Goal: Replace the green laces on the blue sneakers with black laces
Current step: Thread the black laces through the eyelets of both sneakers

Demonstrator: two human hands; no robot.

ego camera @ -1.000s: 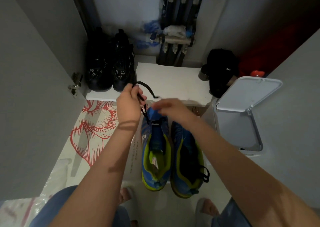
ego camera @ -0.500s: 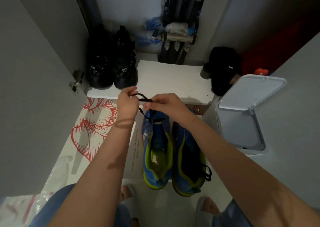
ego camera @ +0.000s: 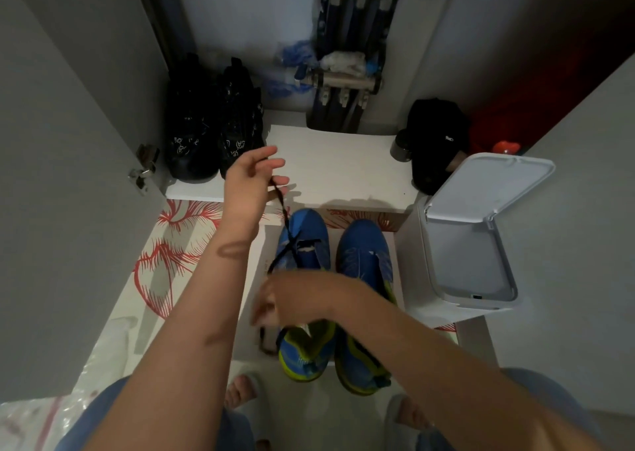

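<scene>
Two blue sneakers with yellow-green trim stand side by side on the floor, the left sneaker (ego camera: 305, 241) and the right sneaker (ego camera: 366, 254), toes pointing away from me. A black lace (ego camera: 284, 215) runs from the left sneaker's front eyelets up to my left hand (ego camera: 252, 182), which pinches it above the toe with the other fingers spread. My right hand (ego camera: 295, 299) is blurred over the middle of the left sneaker and holds the lace's other end, which dangles below it. No green lace is visible.
A white bin (ego camera: 470, 244) with its lid raised stands right of the sneakers. Black boots (ego camera: 213, 131) and a black cap (ego camera: 436, 141) sit on a white shelf (ego camera: 336, 162) beyond. A red floral mat (ego camera: 171, 244) and a grey cabinet door (ego camera: 68, 175) lie left.
My right hand has moved from the left sneaker's toe back toward me, drawing the lace along. My left hand rose slightly and spread its fingers.
</scene>
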